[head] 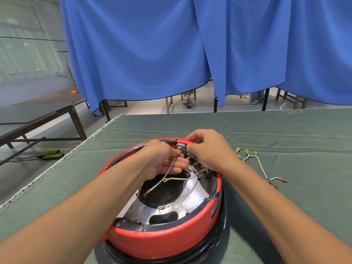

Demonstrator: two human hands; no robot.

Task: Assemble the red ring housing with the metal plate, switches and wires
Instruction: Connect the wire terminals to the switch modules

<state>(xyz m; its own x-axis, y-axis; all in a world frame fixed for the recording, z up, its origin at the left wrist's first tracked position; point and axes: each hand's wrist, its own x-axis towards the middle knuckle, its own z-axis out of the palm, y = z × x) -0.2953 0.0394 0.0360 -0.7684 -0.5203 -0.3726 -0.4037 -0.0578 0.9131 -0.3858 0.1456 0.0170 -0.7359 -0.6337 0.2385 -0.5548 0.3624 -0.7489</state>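
The red ring housing [167, 239] sits on a black base on the green table, with the shiny metal plate [188, 199] inside it. At the far rim my right hand [209, 149] grips a grey switch block [182, 146] with brass terminals. My left hand [163, 159] pinches a white wire [171, 166] right beside the switch. That wire and another trail down over the plate, ending in brass ring terminals [164, 180]. A second bundle of white wires with brass connectors [261, 164] lies loose on the cloth to the right of the housing.
The green cloth table [285, 134] ends at a frayed left edge [57, 164]. Blue curtains [171, 54] hang behind it, with people's legs and chairs under them. A dark bench [38, 119] stands on the left and yellow-green pedals [51, 154] lie on the floor.
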